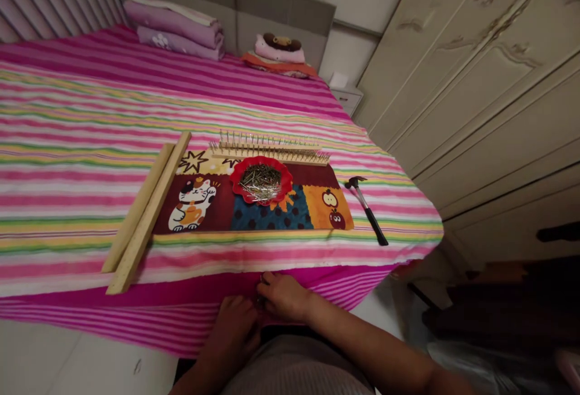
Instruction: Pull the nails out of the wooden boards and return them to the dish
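Observation:
At the near edge of the bed, my left hand [238, 317] is curled, knuckles up, with its fingertips tucked out of sight. My right hand [284, 294] is beside it, fingers bent inward, with a small dark spot near the fingertips too unclear to name. Beyond them lies a patterned mat [217, 223] with a cat drawing. On it stands a red scalloped dish [234, 188] full of loose nails [260, 181]. Behind the dish, wooden strips [272, 154] bear rows of upright nails. A claw hammer [369, 214] with a black handle lies right of the mat.
Two plain wooden strips [145, 220] lie side by side at the mat's left. A striped cloth [58, 202] covers the bed. Folded purple bedding [181, 29] and a smaller folded stack [278, 57] are at the headboard. Wardrobe doors [489, 75] line the right side.

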Available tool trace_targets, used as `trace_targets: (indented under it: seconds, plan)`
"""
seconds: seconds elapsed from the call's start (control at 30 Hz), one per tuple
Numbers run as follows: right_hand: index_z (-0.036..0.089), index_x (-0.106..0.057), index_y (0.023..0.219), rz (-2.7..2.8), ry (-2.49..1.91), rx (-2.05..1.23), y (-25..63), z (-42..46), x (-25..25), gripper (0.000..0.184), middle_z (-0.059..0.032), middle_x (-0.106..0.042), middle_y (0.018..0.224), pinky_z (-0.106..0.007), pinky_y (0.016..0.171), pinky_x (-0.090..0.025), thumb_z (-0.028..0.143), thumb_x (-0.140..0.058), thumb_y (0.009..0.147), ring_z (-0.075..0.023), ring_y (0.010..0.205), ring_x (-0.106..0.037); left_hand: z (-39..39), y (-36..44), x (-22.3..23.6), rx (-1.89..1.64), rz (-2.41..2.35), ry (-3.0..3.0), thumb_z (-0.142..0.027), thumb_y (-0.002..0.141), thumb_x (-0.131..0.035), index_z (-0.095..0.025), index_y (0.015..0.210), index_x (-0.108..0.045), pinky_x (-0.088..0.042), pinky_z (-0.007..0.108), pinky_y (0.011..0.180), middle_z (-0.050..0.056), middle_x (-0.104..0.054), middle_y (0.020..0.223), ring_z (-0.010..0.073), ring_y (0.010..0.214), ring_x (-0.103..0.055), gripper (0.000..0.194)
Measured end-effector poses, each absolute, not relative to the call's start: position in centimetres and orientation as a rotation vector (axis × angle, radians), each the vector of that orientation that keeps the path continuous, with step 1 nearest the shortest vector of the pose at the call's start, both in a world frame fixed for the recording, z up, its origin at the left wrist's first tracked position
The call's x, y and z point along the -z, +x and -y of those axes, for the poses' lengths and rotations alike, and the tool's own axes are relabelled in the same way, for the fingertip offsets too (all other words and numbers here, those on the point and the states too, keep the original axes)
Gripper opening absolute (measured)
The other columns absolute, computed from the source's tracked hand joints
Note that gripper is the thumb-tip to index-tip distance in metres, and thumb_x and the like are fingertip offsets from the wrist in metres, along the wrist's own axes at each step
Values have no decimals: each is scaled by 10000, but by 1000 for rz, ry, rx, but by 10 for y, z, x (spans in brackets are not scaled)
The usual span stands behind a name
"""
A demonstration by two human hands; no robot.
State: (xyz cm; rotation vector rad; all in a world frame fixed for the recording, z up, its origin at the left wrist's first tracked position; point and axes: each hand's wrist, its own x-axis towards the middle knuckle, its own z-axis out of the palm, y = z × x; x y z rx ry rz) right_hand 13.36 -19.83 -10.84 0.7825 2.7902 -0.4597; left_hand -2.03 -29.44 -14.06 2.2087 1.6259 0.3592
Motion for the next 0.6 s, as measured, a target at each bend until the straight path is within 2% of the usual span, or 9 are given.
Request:
trace_targets:
  seconds: [0.17, 0.4, 0.6]
  plan:
    - [173, -606, 1021, -2737, 823, 459, 127, 199, 104, 299, -87, -637, 988, -285, 517, -468, 346, -612, 778, -222, 705, -644, 296, -18, 141, -432, -1662, 2239, -94, 731, -530, -176, 692, -565, -304, 327, 750, 28, -584, 774, 161, 797, -471, 97]
    - [150, -639, 977, -2714, 746, 348, 119, 202, 121, 274, -103, -670, 912, -288, 476, -473, 370, -616, 816, -234, 660, -658, 295, -18, 144, -462, -1675, 2270, -79, 704, -528, -190, 720, -577, -304, 341, 774, 17, -607, 806, 168, 811, -484, 122]
    - [136, -654, 944, -2766, 694, 331, 125, 204, 131, 251, -100, -692, 840, -260, 484, -453, 355, -623, 825, -217, 666, -659, 295, -23, 150, -447, -1650, 2309, -136, 703, -570, -195, 753, -582, -330, 345, 798, 28, -614, 845, 178, 841, -496, 78]
